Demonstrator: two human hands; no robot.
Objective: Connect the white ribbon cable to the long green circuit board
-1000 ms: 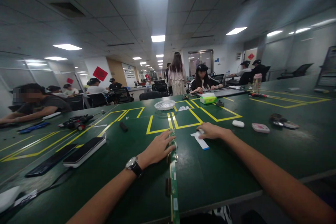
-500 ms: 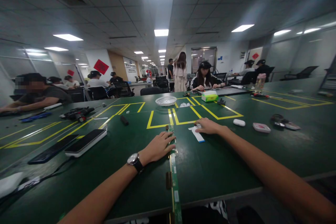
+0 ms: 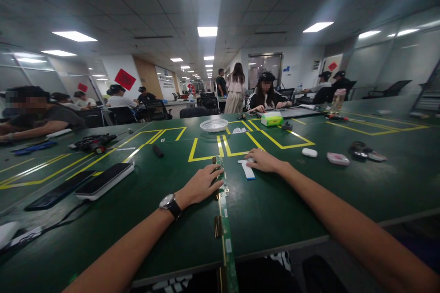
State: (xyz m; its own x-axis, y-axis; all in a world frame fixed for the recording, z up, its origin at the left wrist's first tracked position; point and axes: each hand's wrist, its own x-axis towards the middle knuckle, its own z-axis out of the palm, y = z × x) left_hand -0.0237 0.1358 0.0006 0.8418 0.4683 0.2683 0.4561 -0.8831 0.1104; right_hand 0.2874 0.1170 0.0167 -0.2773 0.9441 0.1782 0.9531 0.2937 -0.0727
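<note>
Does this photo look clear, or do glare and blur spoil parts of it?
Head view: hazy light streaks cross the ceiling; head view: the green table carries pale sheen, and the yellow tape whitens in places; head view: the left hand and right hand read clearly enough, while small background details look soft.

Reference point: the metal-framed door [image 3: 270, 62] in the far wall. I see a dark tiled ceiling [image 3: 144, 9] above it; rectangular light panels [image 3: 207, 31] lit, one row receding left of the door. Farther left of it: lettered white sign [image 3: 165, 78], wood-toned panel [image 3: 146, 68], then a white wall [image 3: 112, 66] bearing a red square [image 3: 125, 79] set on its corner. Right of the door: a smaller red diamond [image 3: 332, 66], then hazy glass partitions [image 3: 405, 62]. Black office chairs [image 3: 397, 87] stand either side of the door. My green worktop [image 3: 275, 210], yellow-taped, lies nearer me than the door.
</note>
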